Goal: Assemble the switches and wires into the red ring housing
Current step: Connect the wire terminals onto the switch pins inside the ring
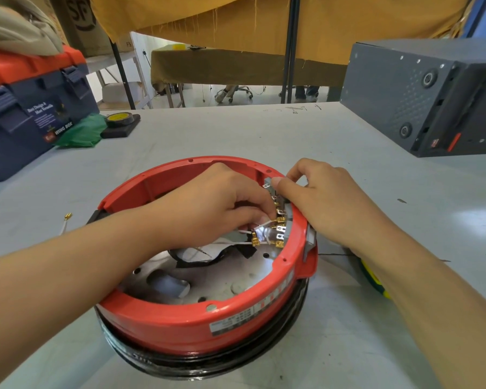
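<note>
Reading "WING BOX" in white letters on the blue toolbox [26,119] with orange lid at far left, with smaller white lines above it too blurred to read fully. Showing part of large dark letters on a cardboard box [82,21] behind it, not clear enough to spell. Carrying a white label [230,322] and a red-and-white sticker on the outer wall of the red ring housing [180,318], both with print too small to read.

Sitting in the middle of the grey table [236,130], on a black round base, directly under both hands. Reaching inside the ring from the left, the left hand [216,200] with fingers curled, pinching a thin white wire [260,226] with a gold terminal near the switch block [279,217] on the right inner wall. Resting over the right rim, the right hand [320,197] with thumb and curled fingers gripping the top of that switch block from inside and outside the wall.

Holding inside the ring a metal plate with holes, black tape or cloth pieces [216,256] and loose white wires. Lying apart on the table at left, another white wire with gold terminal [66,220]. Standing at right, a grey metal case [421,94]; near the toolbox, a yellow-cored tape roll [118,120] and a green bag [82,133].
</note>
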{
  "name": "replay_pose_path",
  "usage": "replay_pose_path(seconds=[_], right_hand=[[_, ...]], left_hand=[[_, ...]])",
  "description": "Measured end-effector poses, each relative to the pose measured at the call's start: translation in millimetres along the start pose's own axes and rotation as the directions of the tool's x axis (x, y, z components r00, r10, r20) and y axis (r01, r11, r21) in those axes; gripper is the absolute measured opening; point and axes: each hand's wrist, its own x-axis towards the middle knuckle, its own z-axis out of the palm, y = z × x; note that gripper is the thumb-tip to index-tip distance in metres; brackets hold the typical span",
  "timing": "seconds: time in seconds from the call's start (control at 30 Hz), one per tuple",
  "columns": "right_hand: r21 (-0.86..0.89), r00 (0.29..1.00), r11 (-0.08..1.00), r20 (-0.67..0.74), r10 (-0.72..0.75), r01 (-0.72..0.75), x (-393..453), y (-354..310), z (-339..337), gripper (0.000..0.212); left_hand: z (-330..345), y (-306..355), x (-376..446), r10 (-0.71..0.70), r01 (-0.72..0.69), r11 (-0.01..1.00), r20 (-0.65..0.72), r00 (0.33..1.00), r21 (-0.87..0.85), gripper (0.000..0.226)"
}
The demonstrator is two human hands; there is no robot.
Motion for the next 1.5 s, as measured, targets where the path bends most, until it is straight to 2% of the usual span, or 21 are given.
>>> replay_pose_path(seconds=[0.2, 0.4, 0.63, 0.77, 0.87, 1.0, 1.17, 1.5], right_hand=[[0.001, 0.999, 1.000, 0.022, 0.031, -0.031, 1, 0, -2, 0.035], [-0.076, 0.984, 0.996, 0.170, 0.053, -0.040, -2, -1, -13, 0.033], [0.024, 0.982, 1.000, 0.187, 0.012, -0.017, -2, -3, -12, 0.029], [0.036, 0.981, 0.999, 0.192, 0.021, -0.028, -1, -2, -12, 0.032], [0.040, 0.982, 0.999, 0.185, 0.026, -0.034, -1, -2, -12, 0.032], [0.049, 0.983, 0.998, 0.179, 0.037, -0.047, 0, -2, -10, 0.032], [0.073, 0.984, 0.996, 0.173, 0.037, -0.051, 0, -1, -10, 0.029], [0.112, 0.987, 0.993, 0.157, 0.022, -0.040, 0, -1, -9, 0.026]], left_hand=[[-2, 0, 0, -0.057, 0.058, 0.998, 0.016, 0.998, -0.021, 0.011], [-6, 5, 0, -0.149, 0.153, 0.985, 0.056, 0.987, -0.073, 0.014], [-17, 11, -4, -0.235, 0.266, 0.943, 0.167, 0.958, -0.199, 0.020], [-26, 13, -10, -0.198, 0.238, 0.964, 0.273, 0.941, -0.120, 0.026], [-23, 14, -13, -0.189, 0.214, 0.974, 0.249, 0.950, -0.078, 0.018], [-14, 15, -14, -0.133, 0.129, 0.991, 0.137, 0.982, 0.035, 0.008], [-16, 15, -17, -0.130, 0.131, 0.991, 0.065, 0.989, -0.020, 0.006], [-16, 15, -8, -0.215, 0.221, 0.975, 0.115, 0.970, -0.035, 0.004]])
